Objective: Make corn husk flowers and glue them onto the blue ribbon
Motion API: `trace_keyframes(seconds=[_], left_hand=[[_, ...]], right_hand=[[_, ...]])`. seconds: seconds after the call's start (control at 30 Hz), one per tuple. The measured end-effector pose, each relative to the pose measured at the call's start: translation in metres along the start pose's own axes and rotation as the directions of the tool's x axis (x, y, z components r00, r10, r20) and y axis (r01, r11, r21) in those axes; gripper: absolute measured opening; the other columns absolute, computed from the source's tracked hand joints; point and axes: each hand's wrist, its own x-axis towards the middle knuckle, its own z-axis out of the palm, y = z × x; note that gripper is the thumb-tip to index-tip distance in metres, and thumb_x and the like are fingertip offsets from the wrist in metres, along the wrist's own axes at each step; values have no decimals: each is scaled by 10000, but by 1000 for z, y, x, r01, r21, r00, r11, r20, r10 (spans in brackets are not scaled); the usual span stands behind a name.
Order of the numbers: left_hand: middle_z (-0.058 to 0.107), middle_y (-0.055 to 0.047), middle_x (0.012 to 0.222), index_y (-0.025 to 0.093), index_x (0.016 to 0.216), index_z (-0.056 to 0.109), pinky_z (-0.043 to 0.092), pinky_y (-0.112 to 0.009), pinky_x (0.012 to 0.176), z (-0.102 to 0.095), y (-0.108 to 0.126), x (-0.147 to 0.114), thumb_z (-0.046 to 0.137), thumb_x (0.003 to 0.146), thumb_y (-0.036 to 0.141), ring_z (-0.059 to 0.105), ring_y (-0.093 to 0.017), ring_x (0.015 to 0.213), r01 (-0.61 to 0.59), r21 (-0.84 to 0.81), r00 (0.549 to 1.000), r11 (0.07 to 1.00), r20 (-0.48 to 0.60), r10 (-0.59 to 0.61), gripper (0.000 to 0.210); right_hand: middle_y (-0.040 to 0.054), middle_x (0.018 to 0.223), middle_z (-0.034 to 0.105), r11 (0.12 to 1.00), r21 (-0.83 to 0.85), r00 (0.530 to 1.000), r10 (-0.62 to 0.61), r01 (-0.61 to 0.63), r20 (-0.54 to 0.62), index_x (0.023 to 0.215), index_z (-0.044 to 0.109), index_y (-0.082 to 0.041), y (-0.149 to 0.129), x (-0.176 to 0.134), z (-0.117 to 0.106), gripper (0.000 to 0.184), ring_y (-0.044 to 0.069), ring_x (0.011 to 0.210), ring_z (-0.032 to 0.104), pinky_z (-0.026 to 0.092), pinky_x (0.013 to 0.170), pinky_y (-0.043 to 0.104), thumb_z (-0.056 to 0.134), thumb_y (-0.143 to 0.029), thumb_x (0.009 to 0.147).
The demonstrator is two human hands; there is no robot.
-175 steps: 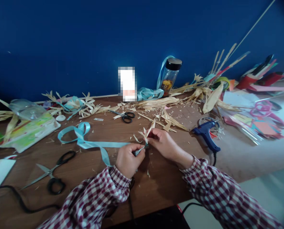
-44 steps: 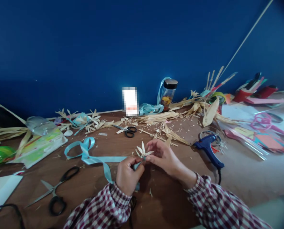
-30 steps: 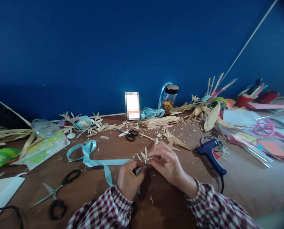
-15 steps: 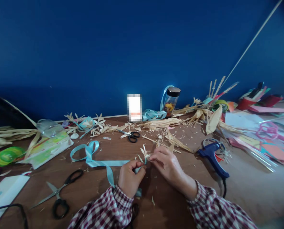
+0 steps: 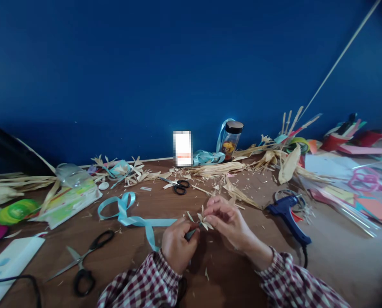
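Note:
A small pale flower of dried husk strips (image 5: 205, 222) stands between my two hands, its petals spread. My left hand (image 5: 179, 244) is closed in a pinch around its base, where a bit of light blue ribbon shows under the thumb. Thumb and fingertips of my right hand (image 5: 227, 222) are closed on a petal at the flower's right side. A long light blue ribbon (image 5: 160, 222) runs from behind my left hand to loose loops on the table. Open black-handled scissors (image 5: 81, 259) lie left of that hand, and a blue glue gun (image 5: 287, 214) lies right of my right hand.
Smaller scissors (image 5: 178, 185), husk strips (image 5: 218, 168) and scraps cover the back of the brown table (image 5: 139, 265). A black-lidded jar (image 5: 232, 139) leans by the blue wall. Papers and pink scissors (image 5: 364, 179) lie right; a white case (image 5: 14, 265) with a black cable lies left.
The flower has tipped from upright toward the right, its petals now facing me more. My right fingers have shifted onto its edge. The whole view has moved slightly.

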Motion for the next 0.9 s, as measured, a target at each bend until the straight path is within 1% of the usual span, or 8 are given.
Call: trace_keyframes(seconds=[0.07,0.17,0.3,0.37,0.53,0.7,0.77,0.9], left_hand=[[648,-47,701,165,713,675,447,-260,644,0,1,0,546,732,143,598,-166,682,31,-29,999,999,27,-31,133],[635,-37,673,159,671,654,435,-252,628,0,1,0,559,727,146,590,-158,662,68,-51,997,996,42,-65,111],[624,-24,649,154,634,628,413,-233,596,1,1,-1,573,725,150,579,-140,629,74,-62,997,995,33,-72,106],[622,-24,647,151,635,626,408,-227,586,1,2,-1,576,725,152,577,-137,625,69,-67,997,995,38,-66,104],[601,-21,624,154,621,618,397,-222,580,0,4,-1,567,727,135,561,-133,616,0,-47,999,999,46,3,119],[593,-18,612,158,613,609,386,-210,565,1,6,-1,570,702,96,557,-128,606,-50,9,999,999,14,50,116],[578,-9,588,160,603,601,373,-205,547,2,6,-2,566,700,87,547,-121,582,-61,36,998,997,10,60,126],[575,-7,588,166,598,594,376,-206,550,4,5,-3,543,741,112,546,-119,578,-51,33,998,998,28,50,161]], right_hand=[[56,988,490,1000,20,999,8,-8,36,842,671,-196,2,0,-1,92,164,887,511,431,754,279,638,-260,784],[53,979,502,999,40,999,-14,12,43,866,656,-197,3,0,-1,117,173,922,507,417,802,291,654,-264,770],[34,934,506,990,142,998,17,-25,58,908,592,-204,4,0,1,145,143,823,507,425,710,257,632,-263,783],[29,921,506,986,162,998,23,-33,62,899,567,-204,4,0,1,130,136,805,506,422,698,250,619,-250,789],[49,961,523,1000,10,995,-4,2,101,835,576,-187,2,-1,2,70,163,903,519,418,785,272,610,-199,776],[39,924,549,995,-101,992,2,11,128,834,556,-184,2,-1,2,89,161,886,533,418,797,276,574,-138,760],[32,918,551,990,-141,993,11,6,114,843,545,-183,3,-1,2,124,154,867,533,418,785,270,564,-109,745],[25,909,559,988,-143,993,68,-53,96,833,528,-179,7,-2,3,130,128,772,528,420,677,233,545,-96,736]])
